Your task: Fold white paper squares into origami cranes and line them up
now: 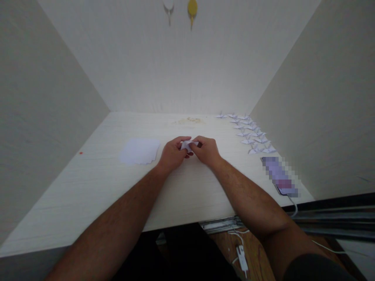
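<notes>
A small folded piece of white paper (185, 145) is held between both hands, above the middle of the white table. My left hand (173, 153) grips its left side, fingers curled round it. From the right, my right hand (207, 148) pinches it, thumb on the near face. The fingers cover much of the paper, so its exact folded shape cannot be made out. To the left of my left hand lies a stack of white paper sheets (140, 150). Several folded white paper cranes (249, 134) stand in rows at the right rear of the table.
A phone (279, 175) with a blurred screen lies at the right edge, a white cable (293, 206) plugged into it. Walls enclose the table (187, 195) at the back and both sides. A white power strip (241, 257) rests on the floor below. Two hooks, one yellow (192, 9), hang on the back wall.
</notes>
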`<state>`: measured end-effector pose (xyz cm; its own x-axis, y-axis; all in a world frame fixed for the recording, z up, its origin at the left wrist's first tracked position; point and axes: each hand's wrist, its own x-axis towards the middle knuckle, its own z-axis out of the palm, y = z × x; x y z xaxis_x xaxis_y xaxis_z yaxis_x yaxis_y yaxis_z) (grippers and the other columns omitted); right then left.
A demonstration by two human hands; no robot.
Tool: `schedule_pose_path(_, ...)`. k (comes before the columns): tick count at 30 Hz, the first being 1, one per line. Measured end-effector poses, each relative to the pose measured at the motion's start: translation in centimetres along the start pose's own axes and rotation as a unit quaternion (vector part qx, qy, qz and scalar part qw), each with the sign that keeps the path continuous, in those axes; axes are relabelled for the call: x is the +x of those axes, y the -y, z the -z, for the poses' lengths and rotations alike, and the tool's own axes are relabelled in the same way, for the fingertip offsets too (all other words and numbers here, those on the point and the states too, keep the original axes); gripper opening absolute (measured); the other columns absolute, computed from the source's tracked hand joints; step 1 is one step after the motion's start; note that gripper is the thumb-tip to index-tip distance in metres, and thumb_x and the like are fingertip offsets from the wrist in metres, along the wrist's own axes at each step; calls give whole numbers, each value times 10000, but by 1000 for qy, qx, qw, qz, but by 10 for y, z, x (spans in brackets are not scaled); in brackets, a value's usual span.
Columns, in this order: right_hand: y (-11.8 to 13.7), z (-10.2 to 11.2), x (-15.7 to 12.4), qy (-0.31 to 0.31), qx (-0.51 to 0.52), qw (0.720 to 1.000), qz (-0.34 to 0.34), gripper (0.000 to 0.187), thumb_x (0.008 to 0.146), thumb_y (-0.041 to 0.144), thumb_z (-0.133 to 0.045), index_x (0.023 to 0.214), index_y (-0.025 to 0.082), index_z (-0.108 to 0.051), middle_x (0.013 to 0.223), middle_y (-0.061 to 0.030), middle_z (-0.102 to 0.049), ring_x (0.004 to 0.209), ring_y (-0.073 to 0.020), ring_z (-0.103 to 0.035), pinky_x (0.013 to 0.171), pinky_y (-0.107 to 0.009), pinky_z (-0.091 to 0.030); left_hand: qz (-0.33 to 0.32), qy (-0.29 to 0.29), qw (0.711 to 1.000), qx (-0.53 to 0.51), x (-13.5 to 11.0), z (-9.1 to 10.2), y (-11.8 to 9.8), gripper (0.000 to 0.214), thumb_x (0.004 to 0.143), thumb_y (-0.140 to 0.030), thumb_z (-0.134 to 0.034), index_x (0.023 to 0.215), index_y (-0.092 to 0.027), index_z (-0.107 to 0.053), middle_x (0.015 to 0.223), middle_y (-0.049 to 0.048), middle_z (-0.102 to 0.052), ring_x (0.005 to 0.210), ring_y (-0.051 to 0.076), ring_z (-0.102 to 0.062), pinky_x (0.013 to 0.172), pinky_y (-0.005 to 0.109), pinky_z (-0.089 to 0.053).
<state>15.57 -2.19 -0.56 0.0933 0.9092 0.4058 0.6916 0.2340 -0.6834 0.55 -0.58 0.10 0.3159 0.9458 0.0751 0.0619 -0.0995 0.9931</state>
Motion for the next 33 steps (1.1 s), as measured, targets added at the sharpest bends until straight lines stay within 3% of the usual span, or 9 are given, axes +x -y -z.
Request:
schedule_pose_path(10, 1, 2, 1, -24, 47, 998, -26, 185, 709, 163, -539, 740, 192, -719, 548, 42, -583, 521, -107, -480, 524, -233, -347, -41, 17, 998, 33, 2, 2, 9, 422, 711, -91, -608, 1122, -160, -674, 760, 45, -726, 620, 163, -686, 553, 258, -531)
schedule_pose_path(20, -1, 3, 4, -2, 111, 994, -15, 182, 769, 206, -547, 836, 181, -714, 568, 47, -546, 511, -90, -449, 511, -224, -356, 37, 29, 995, -84, 2, 6, 0, 535, 628, -86, -677, 1162, -110, -651, 750, 72, -726, 628, 188, -690, 572, 285, -521)
schedule_pose_path(24, 1, 8, 5, 6, 152, 988, 25, 337, 759, 155, -539, 1070, 200, -660, 889, -9, -655, 575, -75, -487, 527, -209, -406, 71, 15, 990, -125, 3, 7, 1, 540, 598, -109, -680, 1137, -100, -662, 707, 61, -708, 573, 164, -652, 538, 268, -483)
schedule_pose_path(27, 1, 14, 5, 28, 145, 984, 103, 371, 730, 71, -500, 1044, 198, -653, 1176, -75, -610, 714, -86, -565, 568, -214, -453, 79, 8, 993, -92, 6, 10, 5, 488, 603, -122, -646, 1089, -97, -691, 584, 26, -652, 479, 131, -567, 477, 248, -418)
schedule_pose_path(30, -3, 17, 5, 91, 119, 977, 149, 294, 734, 48, -520, 934, 195, -679, 1236, -86, -579, 829, -112, -602, 600, -222, -483, 68, 11, 996, -49, 10, 16, 11, 438, 612, -131, -625, 1039, -122, -724, 529, 4, -610, 428, 106, -481, 441, 238, -342)
schedule_pose_path(33, -10, 15, 4, 141, 81, 973, 162, 247, 749, 72, -602, 911, 227, -706, 1159, -49, -611, 855, -117, -608, 644, -227, -497, 52, 16, 998, -25, 12, 20, 15, 425, 631, -140, -625, 1040, -151, -741, 524, -4, -600, 431, 99, -458, 447, 235, -309)
